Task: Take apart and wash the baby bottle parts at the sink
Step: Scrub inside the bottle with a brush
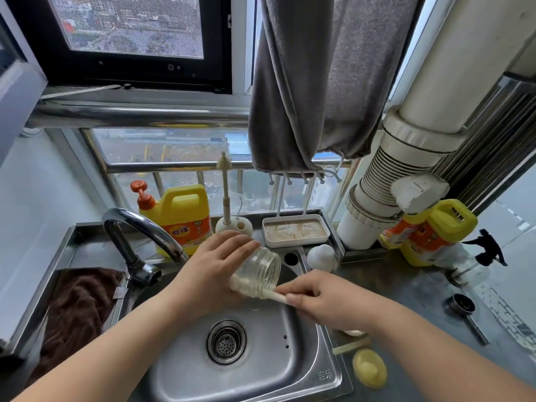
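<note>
Over the steel sink, my left hand grips a clear baby bottle body, tilted with its threaded mouth pointing right. My right hand pinches the cream handle of a bottle brush whose head is inside the bottle. A yellowish bottle part lies on the counter right of the sink, beside a pale strip. A white rounded part sits at the sink's back right corner.
The curved faucet stands left of my hands, a brown cloth beyond it. Behind are a yellow detergent jug, a small brush in its stand and a white drying tray. A metal scoop lies at right.
</note>
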`<state>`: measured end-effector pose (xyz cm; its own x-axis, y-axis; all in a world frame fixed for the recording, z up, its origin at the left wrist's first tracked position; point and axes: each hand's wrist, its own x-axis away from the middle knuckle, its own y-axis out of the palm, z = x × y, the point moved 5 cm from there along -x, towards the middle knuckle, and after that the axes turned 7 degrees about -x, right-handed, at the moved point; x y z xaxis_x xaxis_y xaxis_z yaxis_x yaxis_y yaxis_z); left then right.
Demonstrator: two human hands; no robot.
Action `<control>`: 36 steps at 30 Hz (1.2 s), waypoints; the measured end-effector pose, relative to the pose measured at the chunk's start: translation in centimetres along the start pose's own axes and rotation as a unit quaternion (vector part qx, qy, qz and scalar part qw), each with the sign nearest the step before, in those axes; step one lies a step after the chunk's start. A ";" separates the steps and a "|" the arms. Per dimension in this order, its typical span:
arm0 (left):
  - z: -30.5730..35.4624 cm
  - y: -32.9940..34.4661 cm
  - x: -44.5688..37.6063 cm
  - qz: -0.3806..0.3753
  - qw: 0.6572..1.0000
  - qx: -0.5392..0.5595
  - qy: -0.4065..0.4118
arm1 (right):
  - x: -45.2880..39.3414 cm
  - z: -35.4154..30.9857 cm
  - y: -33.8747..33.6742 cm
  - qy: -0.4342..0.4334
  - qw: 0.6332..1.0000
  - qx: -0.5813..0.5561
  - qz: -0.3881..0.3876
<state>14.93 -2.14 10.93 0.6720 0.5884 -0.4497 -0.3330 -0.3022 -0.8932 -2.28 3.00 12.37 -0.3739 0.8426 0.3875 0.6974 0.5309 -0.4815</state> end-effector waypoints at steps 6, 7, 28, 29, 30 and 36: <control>-1.0 -0.5 0.6 0.018 0.996 0.011 -0.083 | 0.5 0.8 -0.8 0.056 0.985 -0.150 0.063; -0.7 -0.4 0.6 0.016 0.997 0.019 -0.079 | 0.4 0.9 -0.2 0.065 0.982 -0.168 0.050; -1.2 -0.1 2.8 -0.060 0.993 0.020 -0.101 | -0.6 -2.6 1.8 -0.184 0.811 0.526 0.181; -1.0 -0.3 2.7 -0.052 0.993 0.022 -0.106 | -0.8 -2.5 2.0 -0.166 0.816 0.524 0.178; -0.8 -0.6 2.6 -0.042 0.993 0.019 -0.109 | -0.8 -2.8 2.2 -0.140 0.823 0.523 0.170; 0.1 0.0 4.5 -0.037 0.994 -0.015 -0.100 | -2.1 -1.1 4.4 -0.062 0.934 0.351 0.010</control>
<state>17.86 0.63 8.94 0.5477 0.7465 -0.3778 -0.2659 -0.2728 -0.9246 2.21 3.44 10.28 -0.4635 0.8341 0.2992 0.1490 0.4062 -0.9016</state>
